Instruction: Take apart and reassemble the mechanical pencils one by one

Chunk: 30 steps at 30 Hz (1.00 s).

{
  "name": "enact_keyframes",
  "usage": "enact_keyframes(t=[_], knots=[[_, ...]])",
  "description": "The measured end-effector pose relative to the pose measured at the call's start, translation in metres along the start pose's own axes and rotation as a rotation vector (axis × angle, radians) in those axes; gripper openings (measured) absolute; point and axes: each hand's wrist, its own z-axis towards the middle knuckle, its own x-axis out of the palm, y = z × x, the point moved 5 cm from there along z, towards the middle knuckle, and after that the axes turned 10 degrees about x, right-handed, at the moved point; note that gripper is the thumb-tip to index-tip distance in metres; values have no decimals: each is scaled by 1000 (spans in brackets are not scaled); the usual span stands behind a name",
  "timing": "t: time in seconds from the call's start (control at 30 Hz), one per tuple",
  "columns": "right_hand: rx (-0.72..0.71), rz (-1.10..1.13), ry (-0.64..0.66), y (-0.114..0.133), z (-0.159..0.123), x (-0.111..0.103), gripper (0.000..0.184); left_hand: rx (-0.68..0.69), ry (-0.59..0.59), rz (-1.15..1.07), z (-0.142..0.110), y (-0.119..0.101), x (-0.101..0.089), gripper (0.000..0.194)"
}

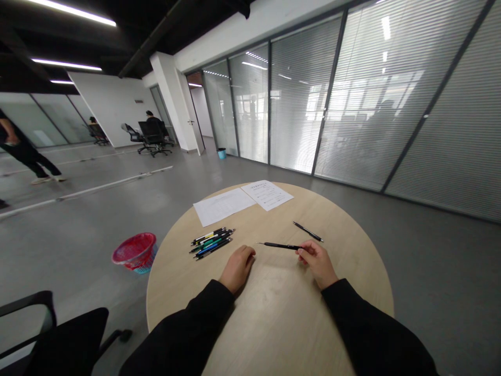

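Observation:
My right hand (316, 261) pinches one end of a black pen (281, 245) just above the table. The pen lies nearly level, its thin tip pointing left towards my other hand. Curled on the tabletop, my left hand (237, 268) sits a short way from that tip, not touching it. Anything inside its closed fingers is hidden. A second black pen (308, 231) lies on the table beyond my right hand. To the left of my left hand is a pile of several pens (212, 244) with black, yellow, green, blue and white parts.
Two printed paper sheets (225, 206) lie at the far side of the round wooden table (274, 334). A red-lined waste basket (135, 252) stands on the floor left of it. A black chair (70, 339) is at lower left. A person (27, 146) stands at far left.

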Motion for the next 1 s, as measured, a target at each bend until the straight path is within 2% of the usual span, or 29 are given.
enact_keyframes(t=[0.27,0.6,1.0], knots=[[0,-10,-2,0,0,0,41,12,35,-17,-1,2,3,12],[-3,-19,-8,0,0,0,45,-11,17,-75,-2,1,1,20],[4,-12,-3,0,0,0,41,-15,14,-54,-5,3,1,20]])
